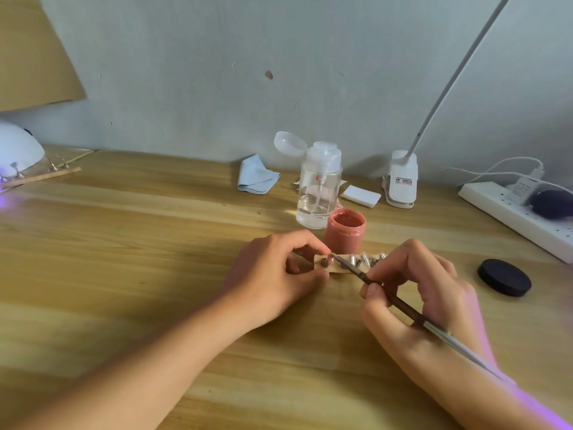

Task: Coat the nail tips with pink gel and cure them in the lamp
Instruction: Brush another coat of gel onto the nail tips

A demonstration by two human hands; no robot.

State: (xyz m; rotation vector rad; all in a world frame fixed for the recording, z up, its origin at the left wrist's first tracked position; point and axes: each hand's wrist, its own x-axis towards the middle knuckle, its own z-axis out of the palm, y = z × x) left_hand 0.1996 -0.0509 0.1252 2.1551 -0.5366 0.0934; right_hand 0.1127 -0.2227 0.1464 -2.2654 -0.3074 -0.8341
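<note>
Broad desk (124,259) spreads leftward; brush (349,266) seemingly touches a pink nail tip (330,261).

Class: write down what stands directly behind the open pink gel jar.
A clear pump bottle, lid flipped open, holding some clear liquid. The pink gel jar covers its lower right corner, so whether they touch cannot be seen.

1. Soft, even, fairly bright light falls; a faint shadow lies under the left hand (273,274) on the table (124,274).
2. A violet glow sits beside the nail lamp (18,150) at far left and tints the right forearm (524,405) at lower right.
3. Wide-angle bending curves the edges; detail is slightly soft.
</note>
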